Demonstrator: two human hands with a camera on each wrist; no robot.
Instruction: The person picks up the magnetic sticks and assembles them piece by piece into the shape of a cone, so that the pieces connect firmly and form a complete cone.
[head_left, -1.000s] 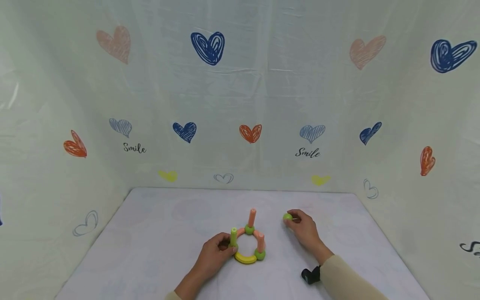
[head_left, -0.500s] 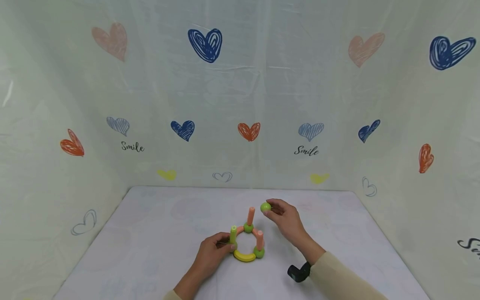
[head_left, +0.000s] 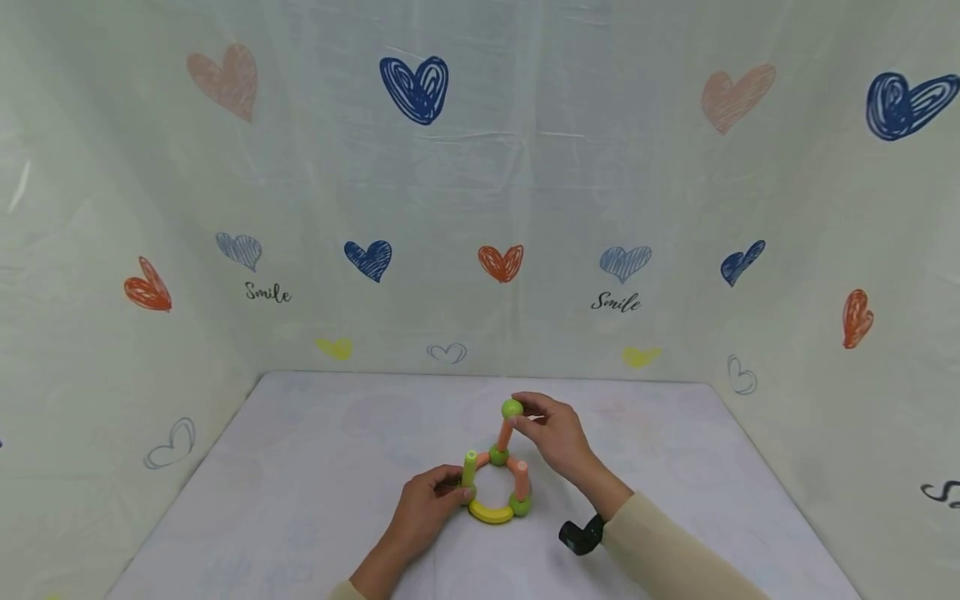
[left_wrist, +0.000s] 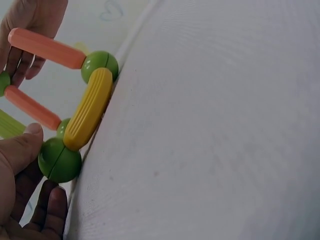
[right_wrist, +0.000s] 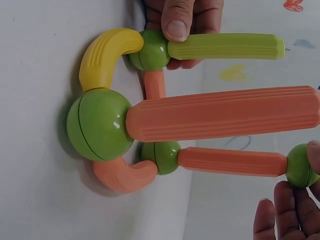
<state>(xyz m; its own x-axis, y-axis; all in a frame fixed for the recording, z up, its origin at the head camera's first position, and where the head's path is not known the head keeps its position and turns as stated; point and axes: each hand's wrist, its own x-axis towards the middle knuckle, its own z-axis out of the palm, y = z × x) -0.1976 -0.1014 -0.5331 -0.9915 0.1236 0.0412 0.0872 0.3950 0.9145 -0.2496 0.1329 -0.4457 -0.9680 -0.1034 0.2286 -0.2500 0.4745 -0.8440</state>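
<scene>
A ring of curved rods joined by green balls lies on the table; its yellow curved rod (head_left: 491, 513) faces the near side. Upright rods rise from the balls: a lime rod (right_wrist: 227, 46) on the left, an orange rod (right_wrist: 225, 114) on the right and another orange rod (right_wrist: 232, 161) at the back. My left hand (head_left: 427, 508) pinches the left green ball (left_wrist: 60, 160) at the lime rod's base. With thumb and fingers, my right hand (head_left: 555, 432) holds a green ball (head_left: 512, 408) on top of the back orange rod, touching its tip.
A black wrist camera (head_left: 581, 537) sits by the right sleeve, above the white table (head_left: 337, 450). Behind the table hangs a pale curtain (head_left: 487, 192) printed with hearts and the word Smile.
My right hand has carried the green ball leftward from the table's right side, up and onto the back orange rod's top. The left hand has kept its grip at the ring.
</scene>
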